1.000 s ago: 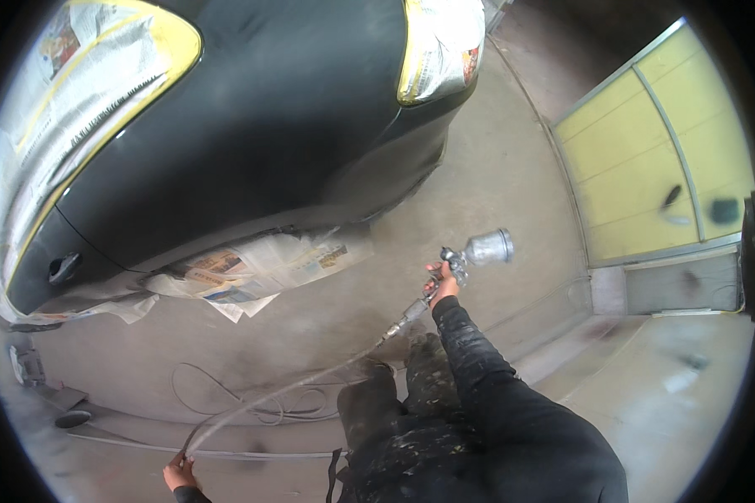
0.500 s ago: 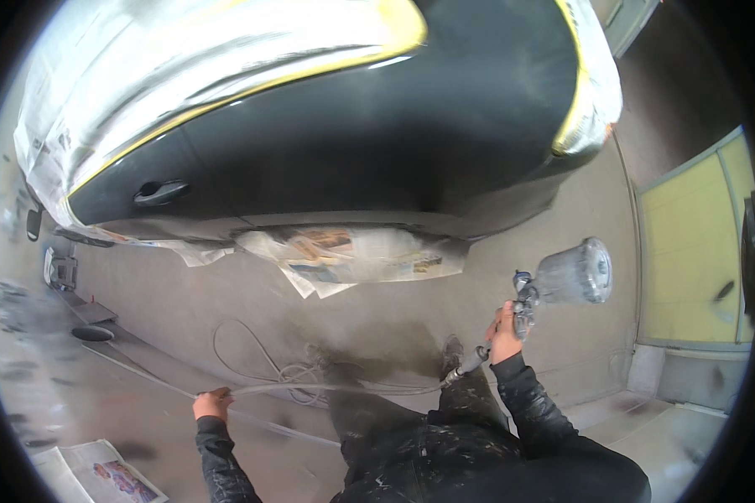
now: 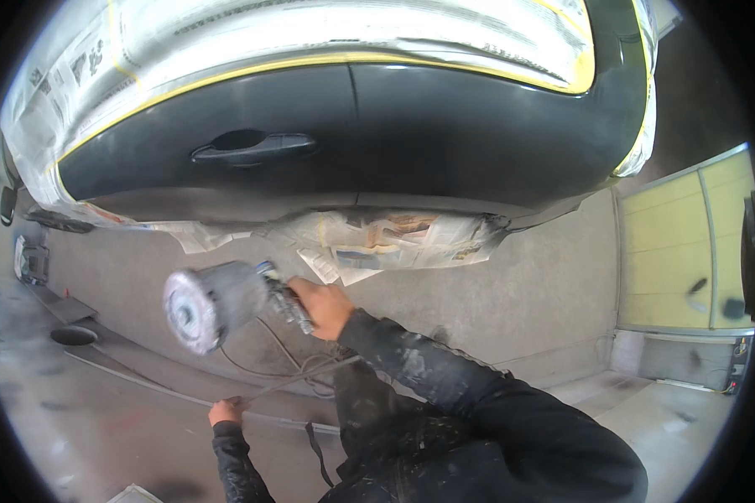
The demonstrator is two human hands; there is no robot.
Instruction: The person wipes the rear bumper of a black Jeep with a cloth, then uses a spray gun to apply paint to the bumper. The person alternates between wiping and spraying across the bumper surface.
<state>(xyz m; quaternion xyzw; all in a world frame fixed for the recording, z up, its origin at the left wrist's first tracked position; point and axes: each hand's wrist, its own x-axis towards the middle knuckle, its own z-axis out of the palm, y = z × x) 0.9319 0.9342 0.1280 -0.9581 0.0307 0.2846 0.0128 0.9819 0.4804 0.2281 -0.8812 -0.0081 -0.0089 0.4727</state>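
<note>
My right hand (image 3: 325, 308) is closed round the grip of a paint spray gun (image 3: 225, 300), its large round cup tilted out to the left. The gun is held below and apart from the car's dark side panel (image 3: 478, 138), under the door handle (image 3: 256, 150). My left hand (image 3: 225, 412), low on the left, is closed on a thin air hose (image 3: 298, 380), which runs right toward my body. My right forearm and body hide the hose's joint with the gun.
Masking sheets (image 3: 352, 29) edged with yellow tape (image 3: 214, 80) cover the car's upper part. Newspaper (image 3: 407, 243) hangs over its lower edge. Hose loops (image 3: 264, 323) lie on the floor. A yellow panelled wall section (image 3: 663, 251) stands right, a dark round opening (image 3: 74, 335) left.
My right hand has swung the spray gun from the right across to the left, and the cup now points left. The car has shifted in view. My left hand still grips the hose.
</note>
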